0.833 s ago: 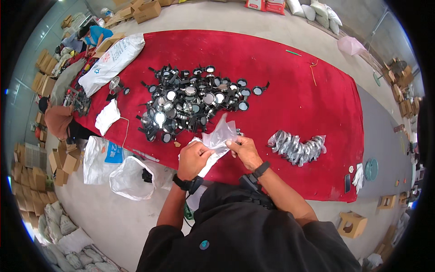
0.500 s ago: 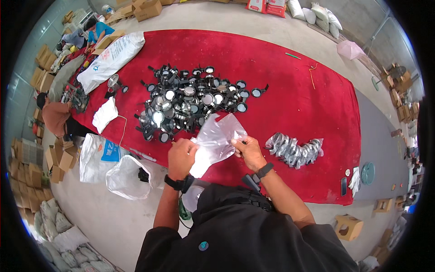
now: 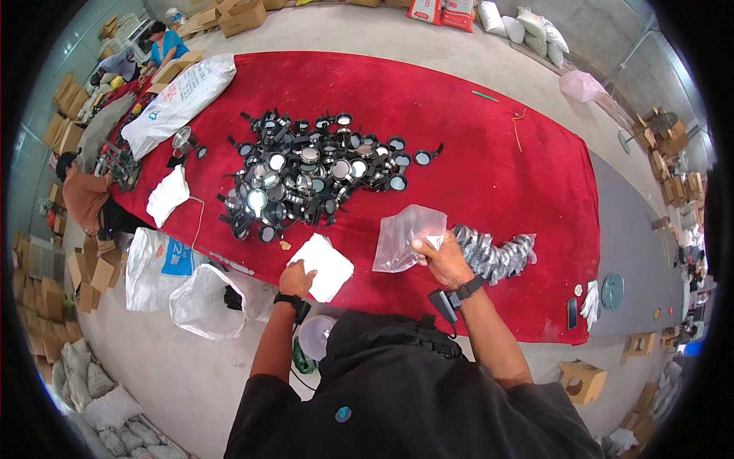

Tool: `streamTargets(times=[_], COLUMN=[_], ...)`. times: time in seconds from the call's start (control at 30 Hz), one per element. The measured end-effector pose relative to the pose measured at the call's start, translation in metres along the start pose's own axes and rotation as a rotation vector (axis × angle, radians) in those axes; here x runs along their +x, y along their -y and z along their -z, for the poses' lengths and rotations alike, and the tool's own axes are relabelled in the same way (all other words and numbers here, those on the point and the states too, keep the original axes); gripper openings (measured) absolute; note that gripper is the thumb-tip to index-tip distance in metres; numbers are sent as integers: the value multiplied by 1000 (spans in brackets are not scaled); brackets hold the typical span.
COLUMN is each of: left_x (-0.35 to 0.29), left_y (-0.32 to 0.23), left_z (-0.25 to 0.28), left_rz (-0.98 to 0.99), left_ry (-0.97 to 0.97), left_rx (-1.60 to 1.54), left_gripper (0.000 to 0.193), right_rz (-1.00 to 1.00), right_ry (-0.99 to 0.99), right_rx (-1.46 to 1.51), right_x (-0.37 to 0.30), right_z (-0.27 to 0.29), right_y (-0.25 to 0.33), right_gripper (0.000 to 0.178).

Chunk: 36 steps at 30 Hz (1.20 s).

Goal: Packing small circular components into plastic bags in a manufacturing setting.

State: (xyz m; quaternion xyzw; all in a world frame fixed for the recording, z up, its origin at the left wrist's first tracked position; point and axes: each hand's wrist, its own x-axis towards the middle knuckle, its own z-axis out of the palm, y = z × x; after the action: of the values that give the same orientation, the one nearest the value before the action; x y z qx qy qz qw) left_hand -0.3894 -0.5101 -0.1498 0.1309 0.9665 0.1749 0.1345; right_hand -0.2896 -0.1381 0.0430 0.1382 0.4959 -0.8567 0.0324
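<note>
My right hand (image 3: 445, 258) is closed on a clear plastic bag (image 3: 410, 239), which hangs limp to the left of the fingers. My left hand (image 3: 296, 280) lies at the left edge of a flat white square stack (image 3: 327, 268), fingers touching its top and holding nothing I can see. Beyond the hands spreads a heap of black-handled round parts with shiny silver or glass discs (image 3: 306, 172). Close by the right hand, a curved row of similar parts wrapped in clear plastic (image 3: 501, 256) lies on the red cloth (image 3: 474, 153).
White sacks (image 3: 206, 302) stand at the table's near left edge, and a big stuffed sack (image 3: 180, 105) lies far left. A phone (image 3: 572, 314), white gloves (image 3: 590, 304) and a teal basket (image 3: 612, 291) are at the right. Co-workers (image 3: 88, 197) are at the left.
The plastic bag, held between both hands before, is now in my right hand alone and further right. My left hand has moved down and left onto the white stack.
</note>
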Motion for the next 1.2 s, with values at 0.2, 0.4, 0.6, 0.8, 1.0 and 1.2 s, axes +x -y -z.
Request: streamTargets(times=[0.2,0.4,0.6,0.8,1.0,1.2], left_x=[5,-42,-44,-34,-17,-23], left_y=[-62,-213,-243,-225,-207,-212], left_z=[49,126,133,106,91,101], left_rz=[-248,-262,-335,-256,-158,-153], left_ry=[-468,-42,-147,-23,125,332], left_rx=[74,-983,-576,-661,-1107,-1204], left_gripper=[35,23,23,17,26,10], right_rz=[166,250,314,367,42,-55], right_ry=[-93,-249,-320,-219,-252,-172], right_rx=[-304,-787,-1139,-1206,-772,-548], right_x=[2,6,-6,-26,-28,-27], right_z=[-7,-25,-40,-38,0,-14], right_y=[-9,-41,-45,-33,-46,-26], right_gripper=[18,27,20,30,45,36])
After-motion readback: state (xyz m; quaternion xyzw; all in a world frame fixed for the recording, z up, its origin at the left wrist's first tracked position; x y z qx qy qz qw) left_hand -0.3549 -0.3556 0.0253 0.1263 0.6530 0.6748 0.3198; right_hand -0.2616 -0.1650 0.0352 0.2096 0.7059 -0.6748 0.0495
